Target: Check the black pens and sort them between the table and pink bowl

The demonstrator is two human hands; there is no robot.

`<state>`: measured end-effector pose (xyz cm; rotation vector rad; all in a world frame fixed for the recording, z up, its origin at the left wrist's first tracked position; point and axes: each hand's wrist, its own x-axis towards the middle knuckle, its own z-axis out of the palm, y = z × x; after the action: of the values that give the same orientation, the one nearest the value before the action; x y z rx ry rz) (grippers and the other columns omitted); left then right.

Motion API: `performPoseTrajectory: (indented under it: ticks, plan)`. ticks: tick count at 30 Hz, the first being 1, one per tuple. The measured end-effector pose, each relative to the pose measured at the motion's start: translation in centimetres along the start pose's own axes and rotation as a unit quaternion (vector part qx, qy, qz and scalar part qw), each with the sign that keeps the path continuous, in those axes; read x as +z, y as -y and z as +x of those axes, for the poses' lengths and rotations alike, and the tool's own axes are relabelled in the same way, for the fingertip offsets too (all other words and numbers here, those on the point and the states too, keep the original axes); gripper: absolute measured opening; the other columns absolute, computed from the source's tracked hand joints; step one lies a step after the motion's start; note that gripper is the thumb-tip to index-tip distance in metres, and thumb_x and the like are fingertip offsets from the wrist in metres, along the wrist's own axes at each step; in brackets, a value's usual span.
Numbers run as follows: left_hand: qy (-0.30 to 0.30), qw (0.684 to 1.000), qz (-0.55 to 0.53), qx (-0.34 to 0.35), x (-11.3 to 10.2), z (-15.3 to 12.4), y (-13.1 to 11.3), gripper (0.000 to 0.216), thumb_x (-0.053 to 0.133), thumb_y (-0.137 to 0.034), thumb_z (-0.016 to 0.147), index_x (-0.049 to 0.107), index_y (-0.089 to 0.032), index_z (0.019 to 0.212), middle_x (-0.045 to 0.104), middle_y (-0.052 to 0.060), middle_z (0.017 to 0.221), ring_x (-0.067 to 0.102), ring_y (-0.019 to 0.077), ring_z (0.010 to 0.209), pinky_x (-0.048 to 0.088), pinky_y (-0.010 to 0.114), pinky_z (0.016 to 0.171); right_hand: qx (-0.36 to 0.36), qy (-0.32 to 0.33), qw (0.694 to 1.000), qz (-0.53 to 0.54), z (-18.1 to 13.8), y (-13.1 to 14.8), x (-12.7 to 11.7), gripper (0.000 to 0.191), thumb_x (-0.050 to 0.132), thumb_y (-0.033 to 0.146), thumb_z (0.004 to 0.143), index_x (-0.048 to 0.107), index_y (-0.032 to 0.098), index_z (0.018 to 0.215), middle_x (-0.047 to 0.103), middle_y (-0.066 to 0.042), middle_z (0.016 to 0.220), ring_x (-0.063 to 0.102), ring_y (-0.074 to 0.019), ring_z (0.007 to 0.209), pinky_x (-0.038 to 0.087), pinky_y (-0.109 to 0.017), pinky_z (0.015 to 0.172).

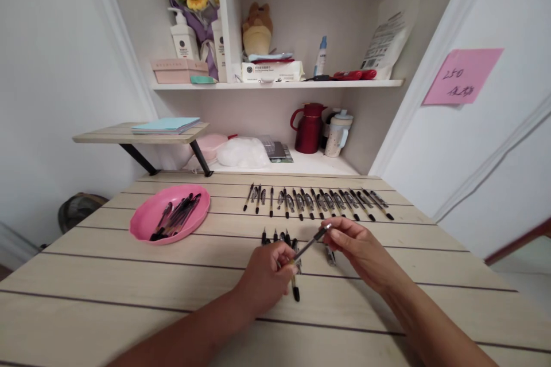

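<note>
My left hand [267, 275] is closed around the barrel of a slim gel pen [306, 249] with a dark grip, held slantwise above the table. My right hand [359, 246] pinches the upper end of the same pen, at a small silvery tip; whether a separate part sits between those fingers I cannot tell. Below the right fingers lies a dark pen cap [330, 256]. Several uncapped pens lie under and behind my left hand, one with its black end [295, 293] showing. Farther back, a row of pens [318, 204] with caps between them spreads across the table.
A pink scalloped dish [205, 215] with several pens stands at the left on the slatted wooden table [142, 292]. Behind it is a small raised shelf [103, 133] with blue paper [166, 124]. At the back stand a red jug [309, 129] and a pale cup [338, 135].
</note>
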<state>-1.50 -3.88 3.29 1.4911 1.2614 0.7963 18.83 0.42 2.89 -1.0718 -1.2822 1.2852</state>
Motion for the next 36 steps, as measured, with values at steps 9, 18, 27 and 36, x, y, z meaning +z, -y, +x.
performPoseTrajectory:
  ticks: [9, 18, 27, 36]
  plan:
    - [0.013, 1.000, -0.021, -0.017, -0.4, 0.2, 0.6, 0.010, 0.049, -0.023, 0.068, 0.049, -0.017, 0.076, 0.045, -0.006, 0.063, 0.046, 0.0042, 0.034, 0.030, 0.015, 0.030, -0.037, -0.088, 0.860, -0.501, 0.4, -3.1, 0.3, 0.034, 0.054, 0.027, 0.069, 0.057, 0.015, 0.101, 0.062, -0.006, 0.073, 0.054, -0.0178, 0.065, 0.035, -0.029, 0.058]
    - [0.011, 1.000, 0.009, 0.004, -0.5, -0.1, 0.3, 0.008, 0.050, -0.021, 0.068, 0.050, -0.016, 0.074, 0.046, -0.006, 0.061, 0.045, 0.0024, 0.036, 0.036, 0.013, 0.034, -0.072, -0.174, 0.977, 0.102, 1.2, -0.5, -0.7, 0.032, 0.064, 0.035, 0.066, 0.057, 0.021, 0.093, 0.050, 0.003, 0.064, 0.047, -0.0083, 0.053, 0.039, -0.022, 0.050]
    - [0.012, 0.999, 0.027, 0.032, -0.6, 0.5, 0.6, 0.009, 0.049, -0.020, 0.068, 0.054, -0.016, 0.074, 0.048, -0.005, 0.060, 0.044, 0.0037, 0.038, 0.035, 0.015, 0.037, -0.083, -0.144, 0.978, 0.126, 1.0, -0.5, 0.2, 0.028, 0.067, 0.034, 0.066, 0.058, 0.022, 0.089, 0.051, 0.002, 0.070, 0.049, -0.0087, 0.058, 0.043, -0.023, 0.052]
    - [0.017, 0.998, -0.030, 0.056, -1.0, 4.0, -1.4, 0.028, 0.054, -0.025, 0.069, 0.058, -0.013, 0.094, 0.053, -0.002, 0.067, 0.047, 0.0037, 0.039, 0.036, 0.015, 0.037, -0.068, -0.074, 0.988, 0.116, 3.4, 1.8, 1.5, 0.031, 0.067, 0.038, 0.064, 0.060, 0.020, 0.088, 0.054, 0.003, 0.065, 0.048, -0.0073, 0.053, 0.040, -0.022, 0.051]
